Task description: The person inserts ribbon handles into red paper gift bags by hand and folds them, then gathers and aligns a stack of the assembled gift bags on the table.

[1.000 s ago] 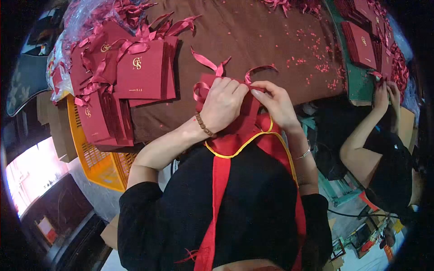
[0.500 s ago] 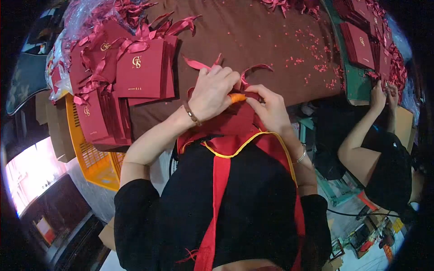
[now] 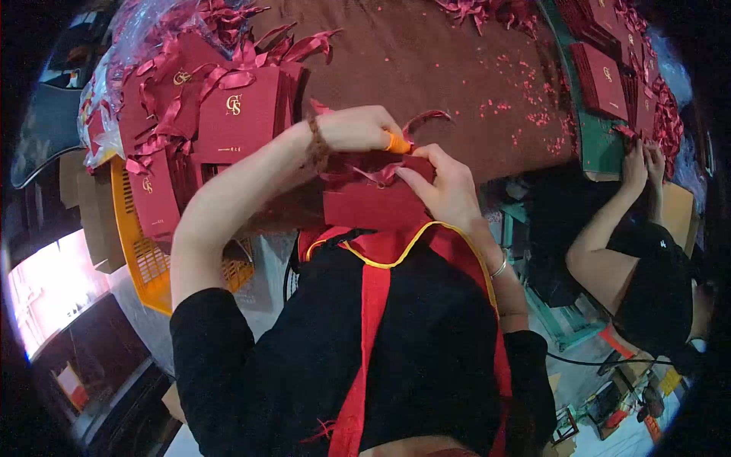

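So, burgundy gift bag (image 3: 373,207) sits at the table edge, right in front of the red apron (image 3: 381,245), bulk of it nearer the torso than either hand. Left hand (image 3: 356,128) is above its top, closed on a small orange tool (image 3: 397,143); can't tell which kind from here. Right hand (image 3: 451,186) is at the bag's upper right, thumb and fingers pinched in by the ribbon (image 3: 379,176); exact grip I can't see. Finished-looking stack of gold-monogrammed bags (image 3: 236,114) is left of the left forearm, on the brown cloth (image 3: 434,68).
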The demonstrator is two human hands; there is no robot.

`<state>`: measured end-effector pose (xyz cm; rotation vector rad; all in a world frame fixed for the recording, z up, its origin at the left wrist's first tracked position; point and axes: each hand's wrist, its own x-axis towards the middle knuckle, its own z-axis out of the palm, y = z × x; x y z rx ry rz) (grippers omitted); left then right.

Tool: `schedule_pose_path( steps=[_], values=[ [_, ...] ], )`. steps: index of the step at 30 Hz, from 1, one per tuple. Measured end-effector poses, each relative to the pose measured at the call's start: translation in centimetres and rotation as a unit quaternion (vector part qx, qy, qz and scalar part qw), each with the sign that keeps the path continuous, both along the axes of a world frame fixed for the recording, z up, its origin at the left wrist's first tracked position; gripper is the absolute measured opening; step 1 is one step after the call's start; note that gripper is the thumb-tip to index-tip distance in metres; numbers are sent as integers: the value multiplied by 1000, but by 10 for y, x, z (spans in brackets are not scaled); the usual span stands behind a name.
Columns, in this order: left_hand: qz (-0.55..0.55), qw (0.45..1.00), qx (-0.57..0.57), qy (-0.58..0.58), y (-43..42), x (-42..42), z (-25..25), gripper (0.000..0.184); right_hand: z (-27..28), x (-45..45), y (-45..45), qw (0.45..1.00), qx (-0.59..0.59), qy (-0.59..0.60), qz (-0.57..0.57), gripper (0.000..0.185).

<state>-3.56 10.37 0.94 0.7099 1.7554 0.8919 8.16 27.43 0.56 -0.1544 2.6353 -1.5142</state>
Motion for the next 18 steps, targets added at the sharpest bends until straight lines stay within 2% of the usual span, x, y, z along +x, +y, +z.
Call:
schedule_pose_path(
  steps=[2,4,6,8,11,14,16,18],
  values=[
    [-14,999,29,-31,2,-8,-3,25,-2,-1,-1,1000,14,10,6,24],
    [-26,999,-1,-40,9,-19,-2,24,-2,-2,-3,1000,21,19,7,20],
    [-86,992,-46,-74,14,-26,-3,24,-4,-1,-1,999,13,42,10,19],
    [-89,994,-48,-43,16,-23,7,23,-7,0,-1,998,16,67,4,18],
    [-24,996,22,-82,17,-17,-4,18,-6,0,0,998,11,57,-4,16],
    [53,996,58,-35,14,-11,-23,16,-12,-2,3,998,9,66,3,17],
    [197,978,49,-53,11,-19,-10,11,-8,-1,3,997,0,70,28,17],
    [169,984,53,11,2,-35,-13,15,-9,-1,3,998,-6,61,22,17]
  ],
)
